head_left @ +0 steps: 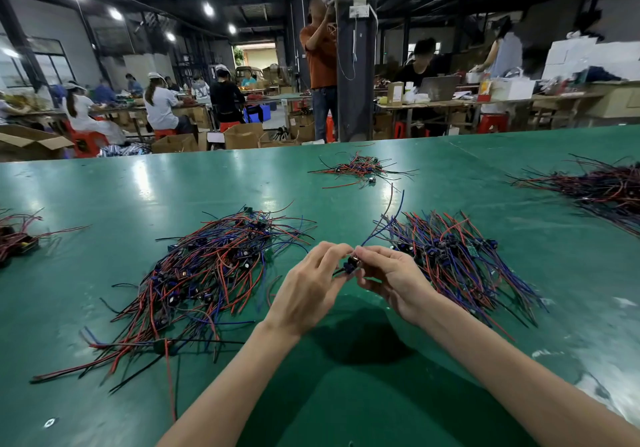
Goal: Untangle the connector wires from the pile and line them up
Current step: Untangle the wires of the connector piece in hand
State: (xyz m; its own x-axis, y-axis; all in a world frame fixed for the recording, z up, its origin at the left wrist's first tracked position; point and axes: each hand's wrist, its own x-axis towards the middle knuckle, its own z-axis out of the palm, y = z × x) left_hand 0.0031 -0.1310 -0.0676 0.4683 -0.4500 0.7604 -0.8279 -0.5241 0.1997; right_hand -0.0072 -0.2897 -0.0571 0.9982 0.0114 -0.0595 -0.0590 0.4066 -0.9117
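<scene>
At the far left edge of the green bench (104,186) lies a little bunch (14,238) of red and black wires. Next comes the big messy pile (207,273) of red, blue and black connector wires, all crossed over each other, with small dark plugs mixed in. Just to the right of that pile is the left hand (308,287). Its fingers (332,250) are bent and pinch one small dark connector (351,264), held up above the bench. The right hand (391,276) meets it from the other side. Its fingers are bent too and pinch the same connector. So the connector sits right between the fingers of both hands, in the gap between two piles. Its thin blue and dark tails (388,218) go up and away from the hands. Just beside the right hand lies the tidy bunch (457,259), where the wires lie side by side and point much the same way. Farther back on the bench sits a small far bunch (360,169). At the far right edge lies another large heap (602,186).
</scene>
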